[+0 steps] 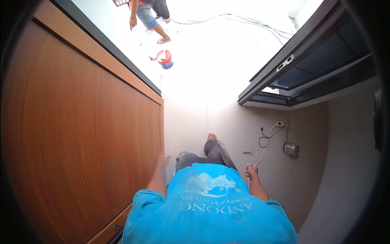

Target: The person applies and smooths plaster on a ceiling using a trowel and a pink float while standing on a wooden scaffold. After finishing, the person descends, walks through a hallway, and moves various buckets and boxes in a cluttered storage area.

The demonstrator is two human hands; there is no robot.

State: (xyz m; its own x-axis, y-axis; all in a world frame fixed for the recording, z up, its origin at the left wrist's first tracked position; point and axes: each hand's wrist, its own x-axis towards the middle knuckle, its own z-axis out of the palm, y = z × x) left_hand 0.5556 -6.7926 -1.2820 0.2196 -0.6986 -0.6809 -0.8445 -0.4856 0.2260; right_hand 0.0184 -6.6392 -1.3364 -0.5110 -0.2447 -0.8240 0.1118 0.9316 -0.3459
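Note:
My left hand (pixel 163 159) is at the free edge of a brown wooden door (pixel 89 122). A finger or thumb sticks out past that edge, and I cannot tell whether the hand touches the wood. Low at my right side, my right hand (pixel 251 171) has its fingers curled in. A white cable (pixel 266 149) runs down to this hand and shows again below it; whether the fingers hold it or it passes behind them is unclear. Just beyond the right hand lies a scraper (pixel 250 152) with a wide flat blade.
A socket block (pixel 280 124) with plugged-in leads sits on the floor at right, near a silver kettle-like vessel (pixel 291 149). Above them juts a dark-framed glass panel (pixel 317 61). Farther off are a red and blue bucket (pixel 165 61), a bare-footed person (pixel 150 18) and a hose (pixel 243 19).

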